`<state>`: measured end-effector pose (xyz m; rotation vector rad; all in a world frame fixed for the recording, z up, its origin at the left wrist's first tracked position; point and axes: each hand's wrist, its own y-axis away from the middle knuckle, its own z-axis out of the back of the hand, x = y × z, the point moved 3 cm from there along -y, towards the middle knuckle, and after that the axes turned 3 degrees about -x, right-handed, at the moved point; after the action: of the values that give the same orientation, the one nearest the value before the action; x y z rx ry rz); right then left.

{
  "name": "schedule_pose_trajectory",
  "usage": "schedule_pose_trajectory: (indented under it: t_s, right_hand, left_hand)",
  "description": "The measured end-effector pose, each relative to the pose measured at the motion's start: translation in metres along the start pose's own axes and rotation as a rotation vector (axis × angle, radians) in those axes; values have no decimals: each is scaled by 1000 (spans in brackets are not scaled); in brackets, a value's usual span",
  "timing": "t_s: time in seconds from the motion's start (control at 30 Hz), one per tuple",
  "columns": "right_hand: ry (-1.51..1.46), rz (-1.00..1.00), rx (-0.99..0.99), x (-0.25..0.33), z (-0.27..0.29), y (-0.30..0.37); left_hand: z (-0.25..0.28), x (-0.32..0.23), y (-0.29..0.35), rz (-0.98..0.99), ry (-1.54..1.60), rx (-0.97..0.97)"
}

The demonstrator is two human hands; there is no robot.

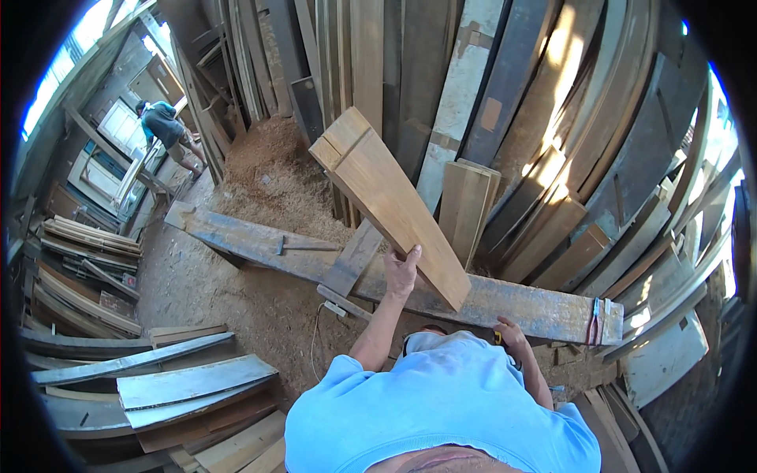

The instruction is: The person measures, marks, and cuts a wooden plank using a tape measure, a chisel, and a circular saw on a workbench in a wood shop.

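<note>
A thick brown wooden plank slants up and away over the workbench, with a groove cut across its far end. My left hand is closed on its left edge near the lower end, thumb on the upper face. Close to the bench's front edge, to the right of my body, my right hand is curled round a small yellow and black object, mostly hidden by the fingers. A hammer lies on the left part of the bench. Pliers rest near its right end.
Tall boards lean along the far side behind a sawdust heap. Stacked planks fill the lower left. A white power strip with a cord sits at the bench's front edge. Another person bends over work at far left.
</note>
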<state>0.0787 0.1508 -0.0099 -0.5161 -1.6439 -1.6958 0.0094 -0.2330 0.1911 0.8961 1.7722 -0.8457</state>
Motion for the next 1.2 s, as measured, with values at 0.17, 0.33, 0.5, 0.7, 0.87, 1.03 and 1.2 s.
schedule_pose_trajectory:
  t_s: [0.17, 0.33, 0.5, 0.7, 0.87, 1.03, 1.2]
  right_hand:
    - [-402, -107, 114, -29, 10, 9]
    - [-623, -226, 361, -63, 33, 6]
    - [-595, -138, 401, -53, 59, 44]
    - [-706, -182, 68, -77, 110, 59]
    - [-538, -299, -85, -79, 152, 81]
    - [-482, -235, -78, -93, 192, 74]
    - [-265, -240, -150, -68, 203, 60]
  left_hand:
    - [-22, 15, 27, 144, 205, 26]
    - [-49, 51, 42, 240, 399, 24]
    - [-36, 77, 51, 426, 502, -43]
    - [-33, 150, 88, 689, 644, -144]
    - [-11, 214, 146, 1013, 709, -219]
    - [-10, 233, 195, 1156, 659, -291]
    - [-5, 253, 211, 1133, 600, -337]
